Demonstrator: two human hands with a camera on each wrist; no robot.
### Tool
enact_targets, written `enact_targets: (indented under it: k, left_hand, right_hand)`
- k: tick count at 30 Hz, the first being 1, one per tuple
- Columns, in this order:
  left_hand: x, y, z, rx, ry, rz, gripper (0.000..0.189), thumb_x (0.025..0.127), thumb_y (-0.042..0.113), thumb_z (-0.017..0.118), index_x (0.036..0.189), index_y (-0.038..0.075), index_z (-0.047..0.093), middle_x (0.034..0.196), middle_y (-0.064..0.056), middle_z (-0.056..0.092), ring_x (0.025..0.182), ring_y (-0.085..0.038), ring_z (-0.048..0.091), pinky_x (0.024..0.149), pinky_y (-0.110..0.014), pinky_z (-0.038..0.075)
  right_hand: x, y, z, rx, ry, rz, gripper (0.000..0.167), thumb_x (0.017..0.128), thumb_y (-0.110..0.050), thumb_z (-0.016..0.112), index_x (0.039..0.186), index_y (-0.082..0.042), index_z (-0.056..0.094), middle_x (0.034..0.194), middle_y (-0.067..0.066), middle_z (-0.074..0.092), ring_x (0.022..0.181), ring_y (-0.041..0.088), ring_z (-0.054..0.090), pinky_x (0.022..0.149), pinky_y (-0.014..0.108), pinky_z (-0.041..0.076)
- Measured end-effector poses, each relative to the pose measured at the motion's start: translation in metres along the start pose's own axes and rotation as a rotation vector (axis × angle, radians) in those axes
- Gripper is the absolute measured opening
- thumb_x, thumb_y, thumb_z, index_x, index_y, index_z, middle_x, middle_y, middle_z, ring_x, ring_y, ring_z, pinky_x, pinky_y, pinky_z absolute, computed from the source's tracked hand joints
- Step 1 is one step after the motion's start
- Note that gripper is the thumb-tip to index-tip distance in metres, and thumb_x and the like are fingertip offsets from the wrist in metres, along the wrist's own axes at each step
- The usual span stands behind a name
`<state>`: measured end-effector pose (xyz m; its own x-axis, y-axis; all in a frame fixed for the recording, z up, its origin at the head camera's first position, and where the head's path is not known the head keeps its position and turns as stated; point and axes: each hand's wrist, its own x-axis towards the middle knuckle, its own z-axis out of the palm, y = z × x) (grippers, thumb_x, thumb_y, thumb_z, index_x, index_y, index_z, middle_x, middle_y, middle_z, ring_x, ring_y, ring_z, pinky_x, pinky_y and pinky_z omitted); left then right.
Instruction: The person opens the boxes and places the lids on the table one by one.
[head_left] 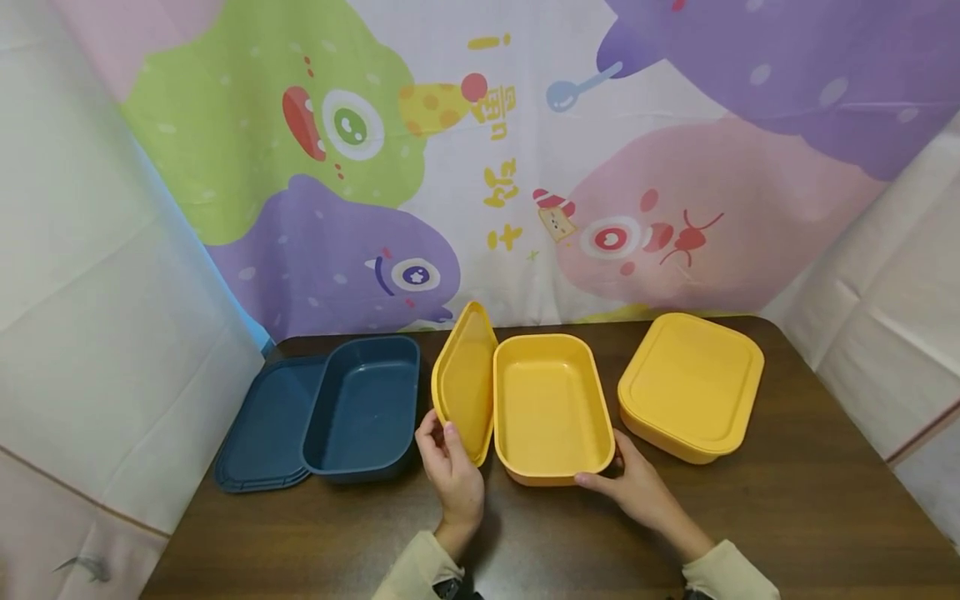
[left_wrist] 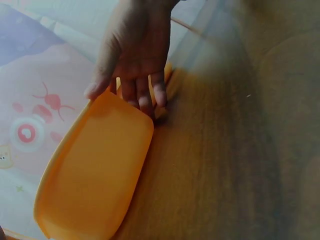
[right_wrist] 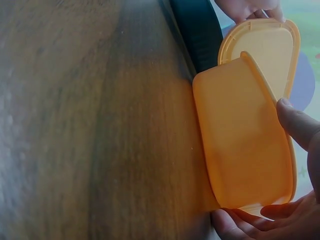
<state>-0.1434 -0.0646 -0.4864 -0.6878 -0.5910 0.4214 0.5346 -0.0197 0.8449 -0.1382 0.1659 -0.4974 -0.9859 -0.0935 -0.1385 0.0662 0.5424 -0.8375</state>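
Observation:
My left hand (head_left: 456, 483) grips the near edge of a yellow lid (head_left: 467, 383), thumb on its face. The lid stands tilted on its side, left of an uncovered yellow lunch box (head_left: 551, 400). At that box's near right corner, my right hand (head_left: 643, 492) holds it, the thumb at the front rim and the fingers round the right side. The right wrist view shows the box's outer wall (right_wrist: 245, 140) between thumb and fingers, with the lid (right_wrist: 260, 45) behind. In the left wrist view, the right hand (left_wrist: 140, 45) reaches round the box (left_wrist: 95, 170). The box's inside shows nothing in it.
Left of the lid stands an uncovered dark blue box (head_left: 365, 408), partly over a flat dark blue lid (head_left: 266, 425). A lidded yellow box (head_left: 693, 383) stands to the right. Behind the wooden table (head_left: 555, 542) hangs a cartoon-printed cloth (head_left: 525, 292).

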Motion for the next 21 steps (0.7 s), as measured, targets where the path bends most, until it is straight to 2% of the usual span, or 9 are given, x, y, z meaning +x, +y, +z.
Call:
enact_targets:
  k: [4, 9, 14, 21]
  left_hand:
    - [-0.002, 0.002, -0.004, -0.012, -0.007, -0.045, 0.031, 0.101, 0.002, 0.044, 0.127, -0.016, 0.042, 0.117, -0.01, 0.051, 0.1, -0.014, 0.056, 0.087, -0.018, 0.049]
    - [-0.005, 0.002, -0.01, -0.013, -0.039, -0.058, 0.033, 0.1, 0.0, 0.046, 0.128, -0.016, 0.041, 0.116, -0.009, 0.051, 0.1, -0.011, 0.055, 0.086, -0.016, 0.048]
    - [-0.008, 0.001, -0.017, 0.015, -0.05, -0.072, 0.034, 0.099, -0.001, 0.047, 0.128, -0.016, 0.041, 0.114, -0.012, 0.051, 0.099, -0.009, 0.054, 0.085, -0.015, 0.047]
    - [-0.012, 0.0, -0.025, 0.06, -0.096, -0.104, 0.033, 0.099, 0.0, 0.049, 0.127, -0.015, 0.042, 0.11, -0.023, 0.052, 0.097, -0.008, 0.054, 0.081, -0.015, 0.049]
  right_hand:
    - [0.001, 0.0, 0.0, -0.005, 0.005, -0.007, 0.085, 0.081, -0.042, 0.077, 0.147, -0.008, 0.035, 0.128, 0.012, 0.06, 0.118, 0.025, 0.056, 0.099, 0.045, 0.044]
    - [0.003, 0.0, 0.0, 0.008, 0.01, -0.008, 0.079, 0.083, -0.04, 0.076, 0.145, -0.009, 0.038, 0.118, 0.008, 0.065, 0.105, 0.017, 0.06, 0.088, 0.033, 0.046]
    - [0.004, 0.0, -0.002, 0.02, 0.009, 0.001, 0.077, 0.083, -0.039, 0.076, 0.143, -0.009, 0.039, 0.115, 0.008, 0.066, 0.102, 0.015, 0.062, 0.084, 0.029, 0.046]
    - [0.004, -0.003, -0.006, 0.006, 0.0, -0.002, 0.074, 0.086, -0.04, 0.072, 0.144, -0.009, 0.039, 0.12, 0.01, 0.064, 0.105, 0.018, 0.063, 0.084, 0.03, 0.047]
